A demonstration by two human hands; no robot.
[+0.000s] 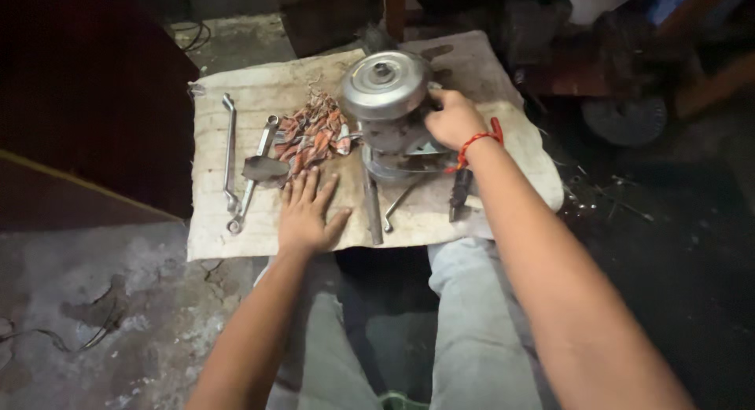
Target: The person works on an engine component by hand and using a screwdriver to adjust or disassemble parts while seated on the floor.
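A round grey metal machine part (387,95) with a domed top stands on a dirty cloth mat (236,229). My right hand (452,119), with a red thread at the wrist, grips the part's right side. Flat on the mat, my left hand (307,213) rests with fingers spread, holding nothing, just below a rumpled red and grey rag (314,135).
Two long wrenches (229,154) and a small metal scoop (264,169) lie at the mat's left. A flat bar (371,209), a bent rod (399,203) and a dark-handled tool (458,191) lie near the part. My grey-trousered knees (464,300) sit under the mat's near edge.
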